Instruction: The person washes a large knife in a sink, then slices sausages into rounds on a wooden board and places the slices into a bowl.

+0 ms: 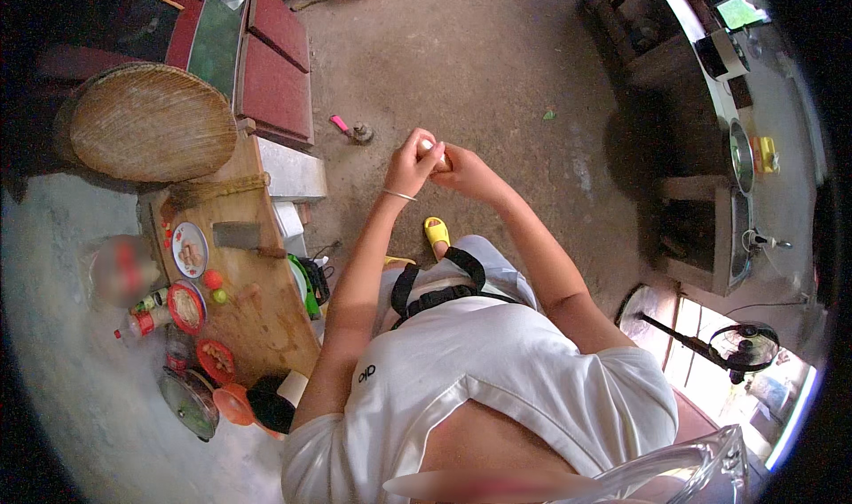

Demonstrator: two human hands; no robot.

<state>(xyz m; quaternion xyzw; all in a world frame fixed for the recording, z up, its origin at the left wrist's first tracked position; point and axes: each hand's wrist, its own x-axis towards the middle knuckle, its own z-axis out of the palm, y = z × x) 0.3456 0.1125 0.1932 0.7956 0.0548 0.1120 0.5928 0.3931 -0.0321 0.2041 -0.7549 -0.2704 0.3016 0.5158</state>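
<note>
My left hand (409,161) and my right hand (464,168) meet in front of me, above the concrete floor. Between them they grip a small whitish, rounded object (426,147), mostly covered by the fingers, so its kind cannot be told. A bracelet sits on the left wrist. Beyond the hands, a pink-handled tool (339,124) lies on the floor against a small grey metal-looking object (362,133). To the left, a wooden table (249,331) bears a cleaver (243,235), a plate of food pieces (190,250) and red baskets with food (216,361).
A round woven tray (153,123) leans by red cabinets (274,91) at upper left. A lidded pan (190,404) stands at the table's near end. Along the right side runs a counter with a metal basin (740,154); a standing fan (744,351) is at lower right.
</note>
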